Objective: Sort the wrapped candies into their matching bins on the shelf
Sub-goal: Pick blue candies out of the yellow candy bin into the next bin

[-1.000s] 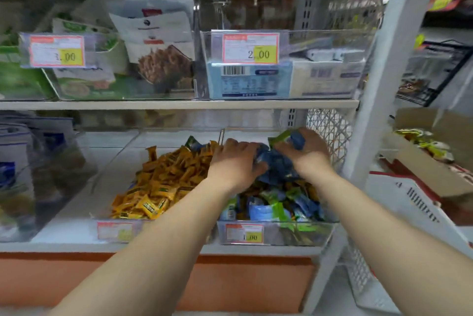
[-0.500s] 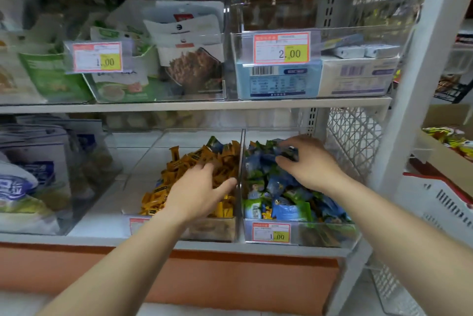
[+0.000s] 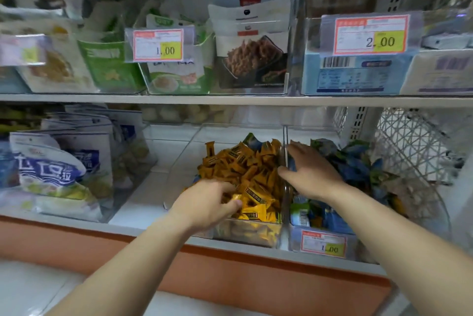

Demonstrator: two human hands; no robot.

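Two clear bins stand side by side on the lower shelf. The left bin [image 3: 246, 235] holds a heap of yellow wrapped candies [image 3: 240, 162]; one blue-green candy [image 3: 252, 140] lies at its back. The right bin [image 3: 297, 239] holds blue and green wrapped candies [image 3: 358, 167]. My left hand [image 3: 207, 204] digs into the front of the yellow heap, fingers curled among the wrappers and thumb against one. My right hand [image 3: 311, 171] lies flat over the wall between the bins, fingers straight, thumb spread toward the yellow side.
Large blue-and-white snack bags [image 3: 51, 170] fill a bin to the left. The upper shelf [image 3: 230, 101] carries snack packets and a blue box [image 3: 355, 72] close overhead. A white mesh panel [image 3: 409, 147] and shelf post close off the right.
My right hand moved left from the blue-green pile to the wall between the bins. My left hand slid down to the front of the yellow heap and curled into it.
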